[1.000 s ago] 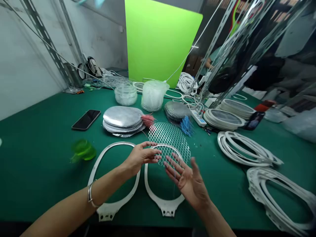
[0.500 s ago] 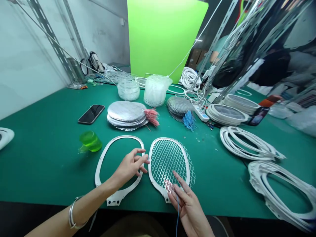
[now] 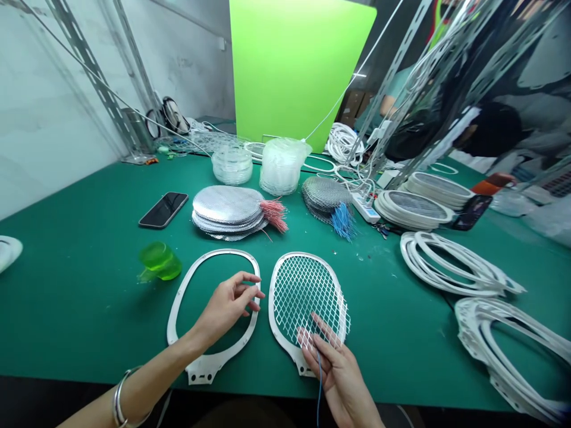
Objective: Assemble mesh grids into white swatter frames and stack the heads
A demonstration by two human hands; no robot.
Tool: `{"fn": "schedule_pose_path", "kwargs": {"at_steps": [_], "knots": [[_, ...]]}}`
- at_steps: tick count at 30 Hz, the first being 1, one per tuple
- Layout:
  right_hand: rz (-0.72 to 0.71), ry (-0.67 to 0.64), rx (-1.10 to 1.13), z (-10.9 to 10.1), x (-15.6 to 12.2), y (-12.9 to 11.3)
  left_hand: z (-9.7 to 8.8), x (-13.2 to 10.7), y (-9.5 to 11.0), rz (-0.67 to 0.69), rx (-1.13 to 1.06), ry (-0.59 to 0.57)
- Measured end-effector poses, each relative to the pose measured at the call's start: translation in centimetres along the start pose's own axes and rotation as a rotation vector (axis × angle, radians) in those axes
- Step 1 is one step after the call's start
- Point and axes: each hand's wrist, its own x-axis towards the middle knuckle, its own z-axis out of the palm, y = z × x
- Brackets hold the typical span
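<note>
My left hand [image 3: 234,300] hovers over the inner edge of the left white racket-shaped plastic frame [image 3: 178,297], its fingers loosely curled, apart and holding nothing. My right hand [image 3: 336,362] pinches the lower edge of an oval metal mesh sheet [image 3: 307,285] between thumb and fingers; some fingers lie beneath it. From the pinched edge a blue wire [image 3: 319,386] hangs down across the palm. Under the mesh lies a second white frame [image 3: 273,315], with the mesh reaching slightly past its right rim.
Behind the frames lie a stack of mesh sheets with red wires [image 3: 227,205] and darker mesh sheets with blue wires [image 3: 325,196]. A green cup [image 3: 160,260] and a phone [image 3: 163,210] are at left. White frames [image 3: 455,267] are piled at right. Another person [image 3: 495,128] is at the back right.
The mesh has shifted slightly left and settled more closely over the right frame, with my right hand still pinching it. My left hand has drawn back a little to the left.
</note>
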Motion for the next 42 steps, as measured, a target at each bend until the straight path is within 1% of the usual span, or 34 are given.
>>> {"fn": "schedule_pose_path", "kwargs": {"at_steps": [4,8,9,11,15,17,20,23,25,27,29,31,32,33,34,35,36,37,38,39,40,41,42], "knots": [[0.008,0.011,0.008,-0.2,0.5,0.1,0.3,-0.1,-0.3,0.050,0.054,-0.026],[0.035,0.038,0.025,-0.1,0.7,0.0,1.0,0.0,-0.2,0.181,0.240,-0.003],[0.048,0.057,0.028,-0.1,0.8,0.0,1.3,0.1,-0.1,0.230,0.306,0.000],[0.067,0.090,0.033,0.0,1.0,0.1,2.0,0.6,0.0,0.358,0.449,-0.036],[0.052,0.083,0.032,-0.2,1.6,0.3,3.8,2.7,-0.9,0.665,0.840,-0.187],[0.053,0.075,0.022,-0.3,1.7,0.3,4.7,3.9,-1.8,0.733,1.049,-0.198],[0.059,0.048,0.010,-0.3,1.3,0.0,5.6,5.2,-3.0,0.754,1.254,-0.142],[0.051,-0.006,0.023,0.0,0.0,-0.5,5.9,5.3,-3.1,0.750,1.349,-0.117],[0.069,-0.064,0.010,-0.1,-1.2,-1.0,5.8,5.2,-2.7,0.733,1.378,-0.140],[0.102,-0.138,-0.049,-0.6,-2.2,-1.6,5.7,5.2,-2.2,0.706,1.398,-0.184],[0.142,-0.197,-0.209,-1.7,-3.0,-2.4,5.6,5.2,-2.0,0.675,1.410,-0.216],[0.140,-0.203,-0.531,-3.2,-3.5,-3.4,5.6,5.0,-1.9,0.651,1.415,-0.216],[0.096,-0.178,-0.731,-3.9,-3.5,-3.9,5.7,4.9,-1.9,0.644,1.418,-0.214],[0.013,-0.134,-0.932,-4.4,-3.4,-4.5,5.7,4.8,-1.9,0.638,1.422,-0.214],[-0.116,-0.085,-1.113,-4.7,-3.2,-5.0,5.8,4.8,-2.0,0.632,1.429,-0.219],[-0.290,-0.045,-1.263,-4.6,-2.7,-5.4,5.8,4.7,-2.0,0.626,1.437,-0.229],[-0.486,-0.031,-1.389,-4.4,-2.0,-5.8,5.8,4.7,-2.0,0.622,1.446,-0.239],[-0.686,-0.056,-1.504,-3.9,-1.1,-5.9,5.9,4.8,-2.0,0.622,1.452,-0.246],[-0.873,-0.121,-1.619,-3.2,0.0,-5.9,5.8,4.9,-2.1,0.627,1.454,-0.249],[-1.028,-0.218,-1.734,-2.6,1.3,-5.8,5.8,5.1,-2.1,0.636,1.452,-0.249],[-1.135,-0.326,-1.843,-2.1,2.6,-5.6,5.7,5.2,-2.1,0.648,1.445,-0.245],[-1.189,-0.429,-1.939,-1.7,3.9,-5.3,5.6,5.2,-2.1,0.662,1.432,-0.243],[-1.198,-0.518,-2.017,-1.5,5.1,-4.9,5.5,5.2,-2.1,0.676,1.414,-0.237]]}}
